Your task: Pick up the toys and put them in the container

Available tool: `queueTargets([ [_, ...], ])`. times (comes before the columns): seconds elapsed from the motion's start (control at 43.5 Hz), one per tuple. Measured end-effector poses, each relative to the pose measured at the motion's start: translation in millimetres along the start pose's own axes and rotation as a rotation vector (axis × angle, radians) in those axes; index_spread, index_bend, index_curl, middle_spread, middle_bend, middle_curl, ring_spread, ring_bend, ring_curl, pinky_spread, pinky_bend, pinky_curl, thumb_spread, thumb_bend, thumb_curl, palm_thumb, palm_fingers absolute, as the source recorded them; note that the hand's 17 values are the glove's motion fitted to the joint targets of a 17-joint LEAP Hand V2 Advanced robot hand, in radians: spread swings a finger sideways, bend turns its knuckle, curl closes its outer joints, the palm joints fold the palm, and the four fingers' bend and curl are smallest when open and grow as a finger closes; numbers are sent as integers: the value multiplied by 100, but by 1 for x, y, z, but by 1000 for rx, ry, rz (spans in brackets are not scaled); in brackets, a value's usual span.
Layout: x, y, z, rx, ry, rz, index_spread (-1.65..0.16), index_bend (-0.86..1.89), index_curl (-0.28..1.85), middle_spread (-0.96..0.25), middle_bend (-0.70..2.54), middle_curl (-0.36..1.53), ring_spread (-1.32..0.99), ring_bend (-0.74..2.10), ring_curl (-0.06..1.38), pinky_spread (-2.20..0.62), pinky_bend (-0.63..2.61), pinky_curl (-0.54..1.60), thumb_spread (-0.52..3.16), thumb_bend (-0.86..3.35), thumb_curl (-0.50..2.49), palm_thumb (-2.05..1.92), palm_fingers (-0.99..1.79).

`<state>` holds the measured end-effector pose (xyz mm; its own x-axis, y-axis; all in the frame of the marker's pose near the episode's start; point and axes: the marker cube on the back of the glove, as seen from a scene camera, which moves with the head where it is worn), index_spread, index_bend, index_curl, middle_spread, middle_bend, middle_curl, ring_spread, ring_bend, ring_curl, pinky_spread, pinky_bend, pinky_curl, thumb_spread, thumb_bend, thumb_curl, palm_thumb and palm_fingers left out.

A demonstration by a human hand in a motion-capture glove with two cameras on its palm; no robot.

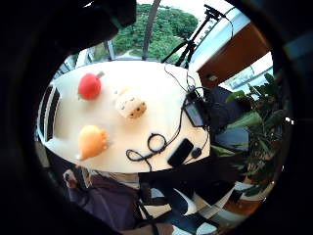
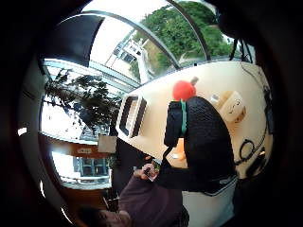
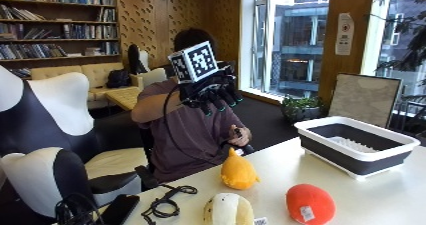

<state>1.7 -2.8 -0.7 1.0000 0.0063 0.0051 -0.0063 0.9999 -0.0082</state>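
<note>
Landmark: the white rectangular plastic container with dark collapsible walls [image 3: 359,147] stands at one end of the pale table [image 3: 373,200], its open top bare so toys can be dropped straight in.
Orange toy: the soft orange plush with a pointed top [image 3: 237,171] stands upright, farthest of the three from the container, near the table edge in front of the seated person.
Red toy: the round red plush fruit with a small tag [image 3: 309,203] lies on the table nearest the container, well apart from its wall.
Cream toy: the cream-and-yellow rounded plush [image 3: 227,210] lies beside the red one, on the side away from the container.
Why so: none is in the container yet; they sit apart from one another, which suits taking them one at a time.
Gloved right hand [image 3: 208,92]: raised in the air above the table, on the far side of the orange toy from the container, well clear of every toy.
Fingers [image 3: 219,101]: hanging down, loosely spread, holding and touching nothing.
Bare hand [image 3: 239,135]: at the table edge just behind the orange toy, curled round a small dark object I cannot identify.
Clutter: a black cable coil [image 3: 166,202] and black phone [image 3: 120,208] lie farther from the container than any toy.
</note>
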Motion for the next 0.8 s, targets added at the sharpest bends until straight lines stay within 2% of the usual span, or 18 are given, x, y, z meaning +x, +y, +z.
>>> queueTargets([
  [0.207, 6, -13, 3, -25, -22, 29, -16, 18, 11, -5, 17, 8, -4, 30, 9, 0, 57, 19, 103, 9, 7, 6, 19],
  [0.436, 21, -37, 33, -97, 6, 77, -20, 17, 18, -10, 18, 13, -6, 36, 13, 1, 62, 24, 134, 8, 13, 4, 13],
  [0.62, 49, -63, 112, -275, 65, 154, -22, 14, 21, -12, 18, 17, -5, 39, 16, 1, 70, 27, 142, 6, 17, 1, 5],
  [0.735, 73, -64, 171, -450, 185, 233, -25, 15, 22, -10, 12, 17, -2, 35, 16, 3, 81, 31, 140, 5, 20, 2, -9],
  [0.804, 88, -59, 204, -495, 247, 256, -25, 10, 21, -6, 11, 17, 1, 31, 16, 4, 88, 33, 137, 3, 22, 2, -19],
])
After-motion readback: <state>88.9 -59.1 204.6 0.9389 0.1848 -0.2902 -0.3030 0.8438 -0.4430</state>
